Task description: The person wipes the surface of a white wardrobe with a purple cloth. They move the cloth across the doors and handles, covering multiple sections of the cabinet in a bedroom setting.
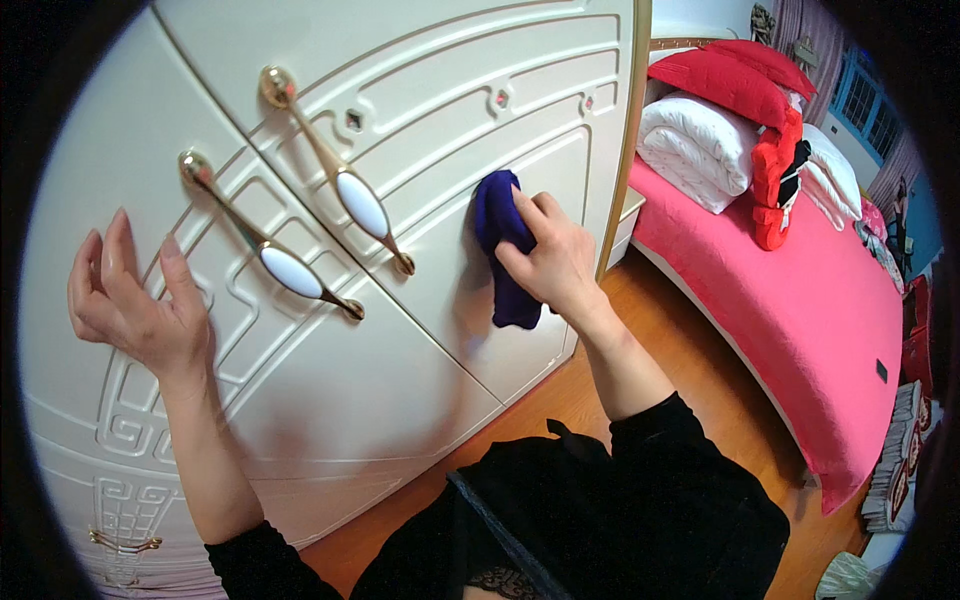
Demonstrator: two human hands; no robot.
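My right hand [555, 255] grips a dark purple cloth [510, 217] against a cream wardrobe door [547, 169], to the right of the handles. Part of the cloth hangs below my fingers. My left hand [142, 300] holds nothing; its fingers are apart and half curled in front of the left door [390, 375]. Whether it touches the door I cannot tell. Between my hands are two gold-coloured door handles with white oval inlays, the upper one [362, 204] on the right door and the lower one [291, 271] on the left door.
A bed with a pink cover [772, 315] stands at the right, bearing a folded white quilt [697, 150], red pillows [720, 79] and a small dark object [882, 370]. A bedside cabinet [624, 225] sits between wardrobe and bed. Wooden floor [652, 315] runs alongside the bed.
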